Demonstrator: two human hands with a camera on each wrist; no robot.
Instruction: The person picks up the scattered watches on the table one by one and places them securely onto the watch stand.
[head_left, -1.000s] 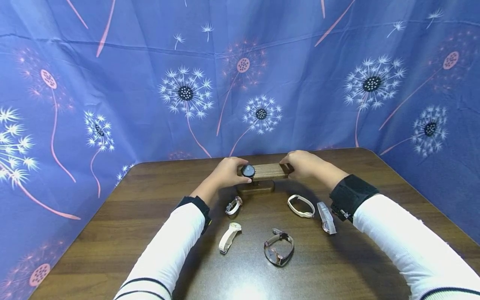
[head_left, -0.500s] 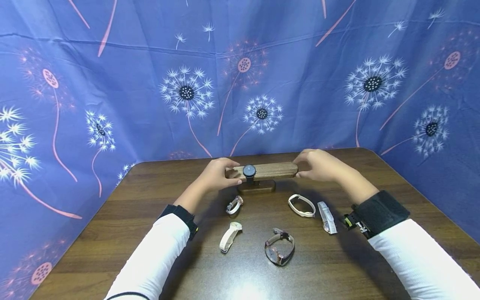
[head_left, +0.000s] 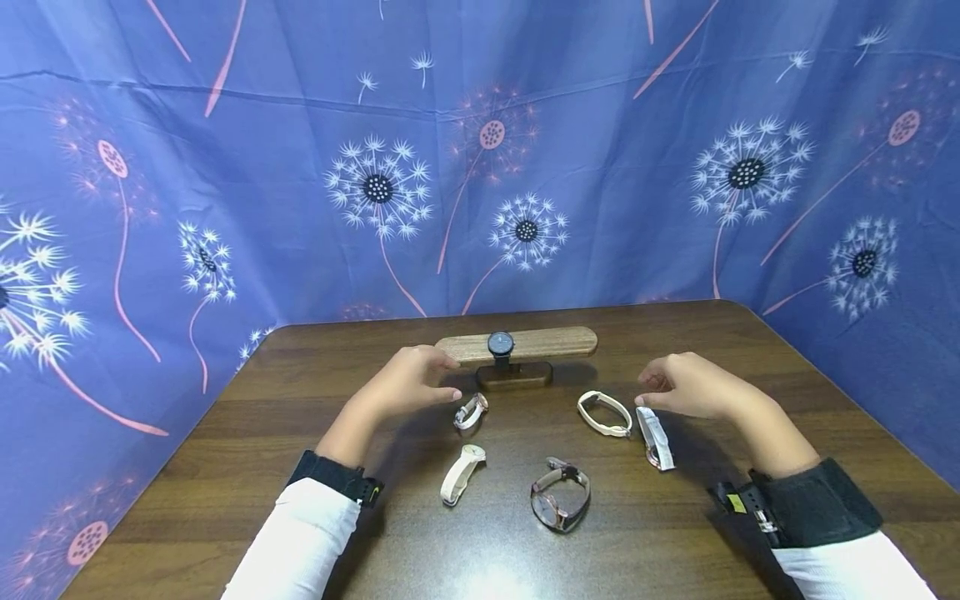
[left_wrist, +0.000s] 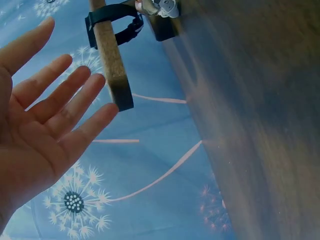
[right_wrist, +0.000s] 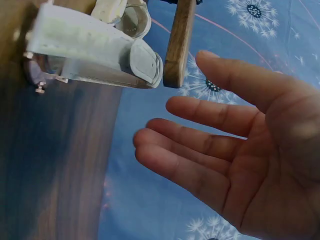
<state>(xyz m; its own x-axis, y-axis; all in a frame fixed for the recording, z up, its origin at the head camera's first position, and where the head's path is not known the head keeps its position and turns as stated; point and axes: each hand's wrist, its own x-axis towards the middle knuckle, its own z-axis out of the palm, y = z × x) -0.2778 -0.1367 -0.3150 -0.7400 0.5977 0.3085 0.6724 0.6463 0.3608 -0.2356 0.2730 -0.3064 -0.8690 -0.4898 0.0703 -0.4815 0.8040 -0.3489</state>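
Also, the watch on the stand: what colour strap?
Black; the strap shows best in the left wrist view.

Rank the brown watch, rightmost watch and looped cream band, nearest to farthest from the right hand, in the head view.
1. Rightmost watch: just below and left of the right hand.
2. Looped cream band: left of that watch.
3. Brown watch: lower left, nearest the camera.

The tbl (head_left: 225,450) was brown wood w/ dark streaks & round corners at back. Behind it hung a blue cloth (head_left: 615,192) w/ puffy white flowers (head_left: 378,188), dark in the middle, & pink flowers (head_left: 492,134) on long stems. A bright spot (head_left: 495,581) shone nr the tbl's front.
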